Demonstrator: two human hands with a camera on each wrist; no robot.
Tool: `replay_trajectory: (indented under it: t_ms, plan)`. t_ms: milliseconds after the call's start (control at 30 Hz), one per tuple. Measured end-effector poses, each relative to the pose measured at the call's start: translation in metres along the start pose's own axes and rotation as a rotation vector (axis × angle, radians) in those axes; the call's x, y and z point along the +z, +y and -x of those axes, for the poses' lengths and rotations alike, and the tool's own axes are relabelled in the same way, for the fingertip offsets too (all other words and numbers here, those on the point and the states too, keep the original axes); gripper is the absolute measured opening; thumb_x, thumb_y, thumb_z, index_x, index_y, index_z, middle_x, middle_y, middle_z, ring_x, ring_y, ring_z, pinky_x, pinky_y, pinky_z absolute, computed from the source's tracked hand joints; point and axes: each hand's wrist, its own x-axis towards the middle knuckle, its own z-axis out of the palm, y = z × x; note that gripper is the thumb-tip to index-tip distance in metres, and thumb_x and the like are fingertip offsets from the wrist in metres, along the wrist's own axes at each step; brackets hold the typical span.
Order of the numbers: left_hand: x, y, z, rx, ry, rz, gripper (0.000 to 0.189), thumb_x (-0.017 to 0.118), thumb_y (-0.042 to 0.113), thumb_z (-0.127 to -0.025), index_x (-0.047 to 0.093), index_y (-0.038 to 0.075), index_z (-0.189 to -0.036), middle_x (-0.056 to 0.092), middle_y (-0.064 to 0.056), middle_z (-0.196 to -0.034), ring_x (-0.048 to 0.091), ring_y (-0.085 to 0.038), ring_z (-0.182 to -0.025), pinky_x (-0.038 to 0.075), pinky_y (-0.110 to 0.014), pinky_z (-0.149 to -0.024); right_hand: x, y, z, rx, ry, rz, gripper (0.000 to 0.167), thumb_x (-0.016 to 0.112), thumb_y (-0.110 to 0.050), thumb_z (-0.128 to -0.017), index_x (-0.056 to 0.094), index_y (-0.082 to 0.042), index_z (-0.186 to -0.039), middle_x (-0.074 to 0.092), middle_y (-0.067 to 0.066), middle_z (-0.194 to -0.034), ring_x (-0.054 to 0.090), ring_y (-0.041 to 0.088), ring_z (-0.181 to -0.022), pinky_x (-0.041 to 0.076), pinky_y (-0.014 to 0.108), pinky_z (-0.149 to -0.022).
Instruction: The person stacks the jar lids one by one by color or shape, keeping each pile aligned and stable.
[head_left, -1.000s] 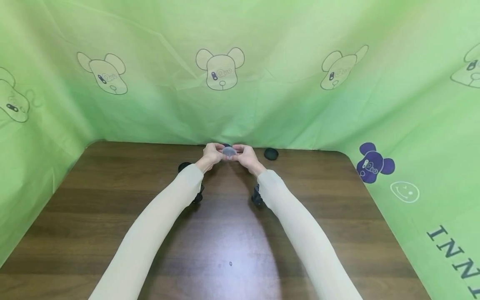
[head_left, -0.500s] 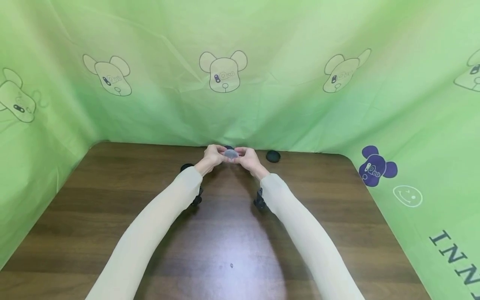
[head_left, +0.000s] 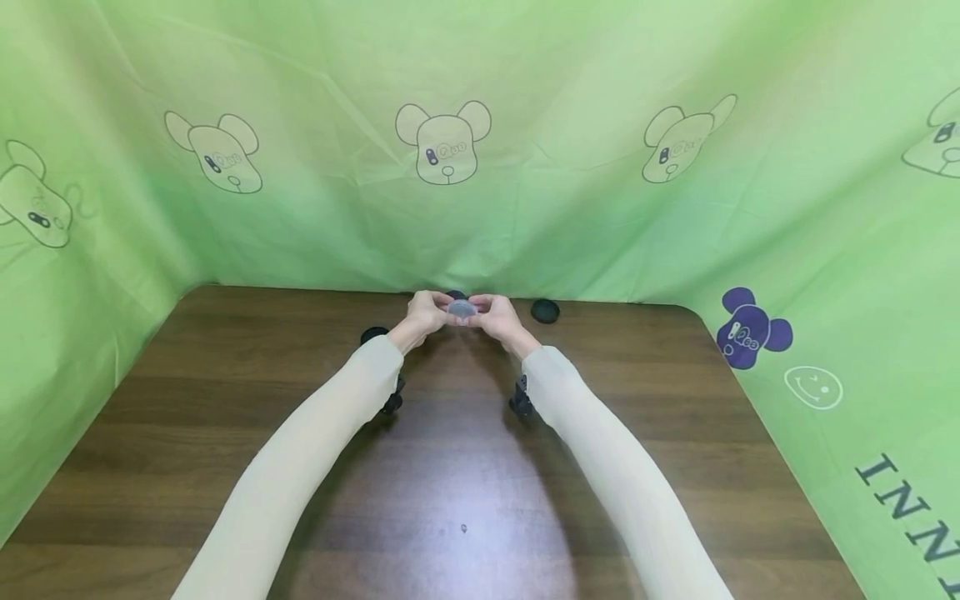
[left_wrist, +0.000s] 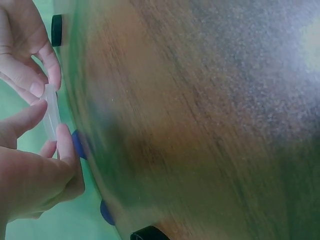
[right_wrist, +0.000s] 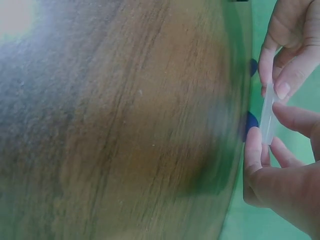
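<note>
Above the table's far edge, a small round translucent flat disc, like a shallow case or lid (head_left: 462, 310), is held between both hands. My left hand (head_left: 427, 312) pinches one side between thumb and fingers. The opposite side is pinched by my right hand (head_left: 498, 318). From the left wrist the disc (left_wrist: 51, 112) appears edge-on, pale and thin. In the right wrist view the disc (right_wrist: 268, 115) also stands on edge between the fingertips. Whether it has separate parts cannot be made out.
A round black piece (head_left: 545, 311) lies right of the hands near the far edge. Another black round piece (head_left: 373, 334) sits left, partly behind the left wrist. Wood-grain table (head_left: 465, 467) spreads below; a green printed curtain (head_left: 450, 225) hangs close behind.
Both hands keep their pinch on the disc, which tilts slightly at most. The whole view shifted a little as the head moved.
</note>
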Motion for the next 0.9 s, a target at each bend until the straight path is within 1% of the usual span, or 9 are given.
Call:
replay_trajectory:
  t_ms: [67, 100, 200, 400, 533, 767, 900]
  plan:
    - [0.001, 0.000, 0.001, -0.001, -0.009, 0.000, 0.044, 0.080, 0.000, -0.075, 0.066, -0.002, -0.116, 0.068, -0.015, -0.107, 0.062, -0.025, -0.099, 0.051, -0.030, -0.083, -0.001, 0.000, 0.002, 0.006, -0.001, 0.000, 0.045, 0.069, 0.003, -0.084, 0.057, 0.006, -0.127, 0.058, 0.021, -0.124, 0.057, 0.029, -0.112, 0.050, 0.031, -0.090]
    - [0.001, -0.001, 0.002, -0.002, -0.016, 0.002, 0.044, 0.080, 0.001, -0.076, 0.065, -0.002, -0.116, 0.067, -0.015, -0.107, 0.062, -0.025, -0.099, 0.051, -0.031, -0.083, -0.001, 0.001, 0.002, 0.019, -0.004, 0.004, 0.045, 0.068, 0.003, -0.085, 0.055, 0.006, -0.129, 0.057, 0.021, -0.127, 0.055, 0.029, -0.116, 0.048, 0.033, -0.094]
    - [0.001, -0.002, 0.004, 0.004, -0.041, 0.003, 0.044, 0.081, 0.002, -0.076, 0.065, -0.002, -0.117, 0.067, -0.015, -0.108, 0.062, -0.026, -0.099, 0.051, -0.031, -0.084, -0.002, 0.001, 0.007, 0.019, 0.004, 0.015, 0.046, 0.068, 0.003, -0.085, 0.055, 0.006, -0.129, 0.057, 0.022, -0.127, 0.054, 0.031, -0.116, 0.047, 0.034, -0.095]
    - [-0.001, -0.004, 0.009, 0.019, -0.063, -0.022, 0.043, 0.082, 0.004, -0.076, 0.066, -0.001, -0.115, 0.068, -0.015, -0.106, 0.062, -0.025, -0.099, 0.051, -0.032, -0.085, -0.003, 0.000, 0.016, 0.002, -0.009, 0.050, 0.046, 0.069, 0.003, -0.084, 0.056, 0.007, -0.129, 0.060, 0.022, -0.123, 0.057, 0.031, -0.112, 0.048, 0.033, -0.092]
    - [0.000, -0.003, 0.013, 0.020, -0.075, -0.034, 0.043, 0.082, 0.005, -0.076, 0.066, -0.001, -0.116, 0.068, -0.014, -0.107, 0.063, -0.024, -0.099, 0.051, -0.031, -0.084, -0.005, 0.000, 0.019, 0.002, -0.016, 0.040, 0.047, 0.069, 0.004, -0.083, 0.056, 0.006, -0.128, 0.060, 0.022, -0.121, 0.059, 0.031, -0.110, 0.049, 0.033, -0.091]
    - [0.002, -0.001, 0.020, 0.084, -0.060, -0.041, 0.043, 0.081, 0.001, -0.075, 0.066, -0.001, -0.116, 0.069, -0.014, -0.105, 0.064, -0.024, -0.098, 0.052, -0.031, -0.083, -0.008, -0.002, 0.025, 0.016, -0.007, 0.020, 0.047, 0.070, 0.005, -0.083, 0.055, 0.005, -0.128, 0.059, 0.021, -0.121, 0.058, 0.031, -0.109, 0.049, 0.034, -0.090]
    - [0.003, -0.001, 0.025, 0.091, -0.059, -0.036, 0.044, 0.081, -0.001, -0.075, 0.066, -0.001, -0.116, 0.069, -0.014, -0.105, 0.064, -0.024, -0.097, 0.053, -0.030, -0.081, -0.007, -0.003, 0.030, 0.010, -0.003, 0.019, 0.047, 0.070, 0.005, -0.083, 0.055, 0.006, -0.127, 0.060, 0.022, -0.119, 0.058, 0.031, -0.107, 0.049, 0.034, -0.090]
